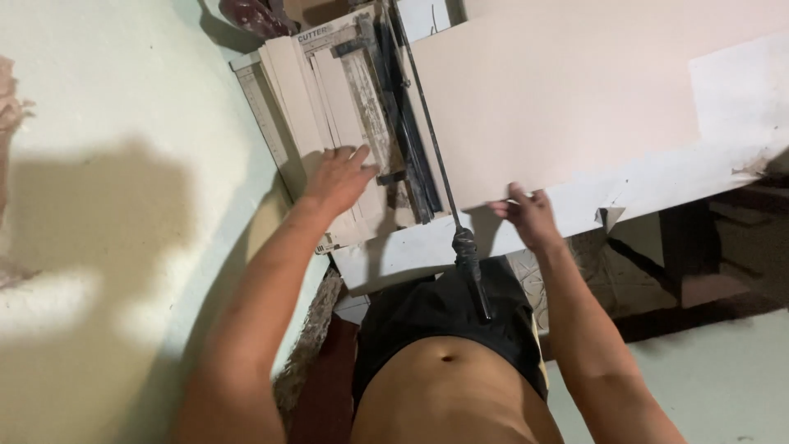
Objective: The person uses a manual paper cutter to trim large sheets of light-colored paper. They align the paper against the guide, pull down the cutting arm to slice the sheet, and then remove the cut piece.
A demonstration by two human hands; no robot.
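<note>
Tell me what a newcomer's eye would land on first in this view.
Likely the large pale sheet filling the upper right, lying across the paper cutter, with the right hand at its near edge. Next, the cutter's long lever arm runs down the middle to a black handle, while the left hand presses on the cutter's bed.

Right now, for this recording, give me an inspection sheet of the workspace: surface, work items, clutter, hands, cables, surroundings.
Surface: white table, edge paper torn and peeling.
Work items: guillotine paper cutter with lever arm and black handle; large pale sheet lying right of the blade; cut strips stacked left.
Clutter: dark reddish object at the top edge, kind unclear.
Hands: left hand flat on the strips; right hand at the sheet's near edge.
Cables: nothing seen.
Surroundings: pale wall at left, floor below.
</note>
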